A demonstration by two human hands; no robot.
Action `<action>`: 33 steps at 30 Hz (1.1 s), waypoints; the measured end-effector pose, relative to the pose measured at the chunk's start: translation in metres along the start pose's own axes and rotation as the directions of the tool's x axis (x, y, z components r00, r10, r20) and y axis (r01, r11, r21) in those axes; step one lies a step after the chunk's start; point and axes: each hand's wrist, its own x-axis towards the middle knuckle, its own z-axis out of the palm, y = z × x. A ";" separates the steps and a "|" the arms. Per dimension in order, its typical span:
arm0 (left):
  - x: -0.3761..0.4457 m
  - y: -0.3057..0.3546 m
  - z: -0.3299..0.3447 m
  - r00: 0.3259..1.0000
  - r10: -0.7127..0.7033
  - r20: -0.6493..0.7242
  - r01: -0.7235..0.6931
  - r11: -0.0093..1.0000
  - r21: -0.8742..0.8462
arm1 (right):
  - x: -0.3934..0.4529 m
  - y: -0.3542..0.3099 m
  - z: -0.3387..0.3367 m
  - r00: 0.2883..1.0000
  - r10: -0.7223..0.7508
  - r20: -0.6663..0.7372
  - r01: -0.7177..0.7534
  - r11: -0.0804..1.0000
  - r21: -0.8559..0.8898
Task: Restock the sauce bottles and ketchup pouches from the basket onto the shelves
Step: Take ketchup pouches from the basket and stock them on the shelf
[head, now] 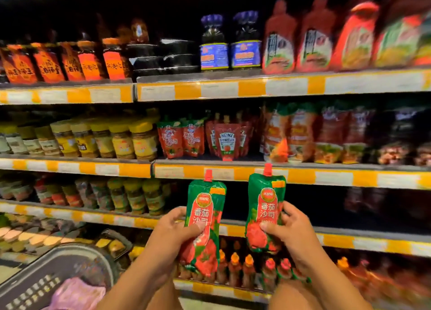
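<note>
Nearest, the left hand [172,230] curls around one ketchup pouch [204,225], thumb across its front; the right hand [289,230] grips a second pouch [264,213] likewise — both upright, spouts above the fingers. Below the left wrist sits the basket [46,281]. Beyond the fingertips — stocked shelves [210,172].

Two green-and-red ketchup pouches [203,223] [264,213] with red caps, orange-and-white striped shelf edges [233,89], grey perforated basket [35,284]
</note>
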 end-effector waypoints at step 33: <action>0.166 -0.098 0.344 0.887 -0.275 0.372 0.181 0.946 0.268 | 0.013 0.062 -0.314 0.782 0.143 -0.607 -0.154 0.987 0.033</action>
